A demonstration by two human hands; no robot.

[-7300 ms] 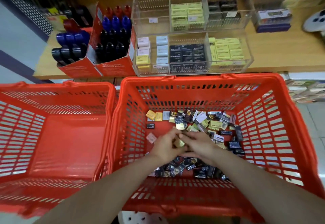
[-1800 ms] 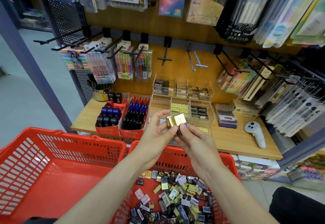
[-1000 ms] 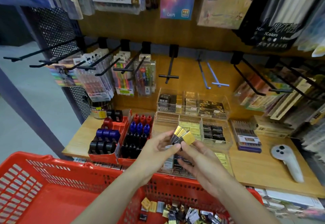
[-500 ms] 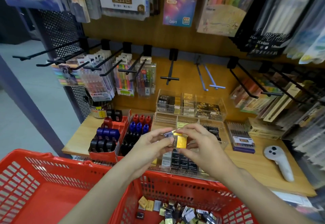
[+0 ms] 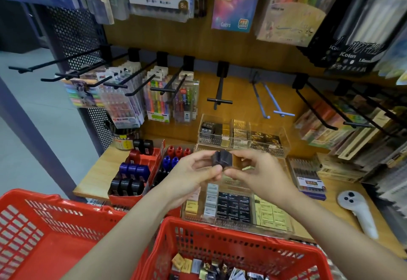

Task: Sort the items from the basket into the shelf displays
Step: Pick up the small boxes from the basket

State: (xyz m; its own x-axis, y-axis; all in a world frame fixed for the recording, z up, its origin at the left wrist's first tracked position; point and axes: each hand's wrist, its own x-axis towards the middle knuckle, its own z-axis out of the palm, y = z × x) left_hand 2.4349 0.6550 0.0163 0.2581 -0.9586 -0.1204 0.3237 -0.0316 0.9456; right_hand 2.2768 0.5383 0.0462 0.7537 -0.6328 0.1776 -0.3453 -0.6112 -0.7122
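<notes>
Both hands are up from the basket [image 5: 220, 235] now, and the gold faces turn away: the small boxes [image 5: 222, 158] show dark between left hand [image 5: 193, 174] and right hand [image 5: 259, 169] (one gold sliver stays tucked under the right fingers).

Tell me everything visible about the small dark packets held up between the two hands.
The small dark packets look like two or three glossy black boxes pressed side by side, blurred, print unreadable. The left hand and right hand pinch them from either side, above the clear acrylic display trays. A gold piece shows by the right fingers.
</notes>
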